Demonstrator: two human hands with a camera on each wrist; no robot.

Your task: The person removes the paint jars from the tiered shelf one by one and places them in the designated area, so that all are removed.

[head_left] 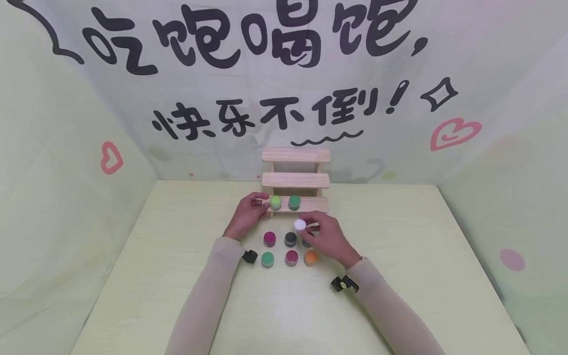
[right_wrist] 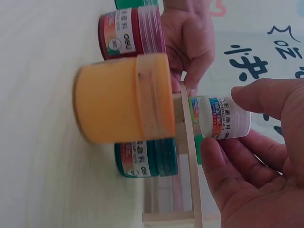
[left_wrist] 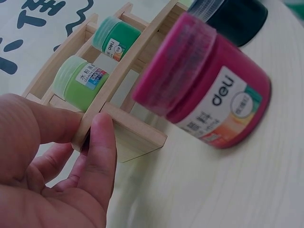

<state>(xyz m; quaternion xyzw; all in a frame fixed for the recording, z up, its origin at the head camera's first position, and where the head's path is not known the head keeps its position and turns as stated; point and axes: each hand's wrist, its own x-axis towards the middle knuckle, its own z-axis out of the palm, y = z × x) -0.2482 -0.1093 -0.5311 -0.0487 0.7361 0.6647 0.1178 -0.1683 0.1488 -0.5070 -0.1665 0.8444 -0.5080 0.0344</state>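
A three-step wooden rack (head_left: pixel 295 180) stands at the back of the table. My left hand (head_left: pixel 246 215) pinches the left end of its lowest step, thumb and fingers on either side of the board (left_wrist: pixel 102 92). On that step sit a yellow-green paint jar (head_left: pixel 275 202) and a green paint jar (head_left: pixel 294 202). Between thumb and fingertips, my right hand (head_left: pixel 329 235) holds a white paint jar (right_wrist: pixel 224 118) up in front of the rack. Below that hand, a dark paint jar (head_left: pixel 307 240) is partly hidden.
On the table before the rack stand more jars: magenta (head_left: pixel 269 239), dark grey (head_left: pixel 290 239), green (head_left: pixel 267 260), crimson (head_left: pixel 291 258) and orange (head_left: pixel 310 258). A printed cloth backdrop (head_left: pixel 213 162) rises behind the rack, with cloth on both sides.
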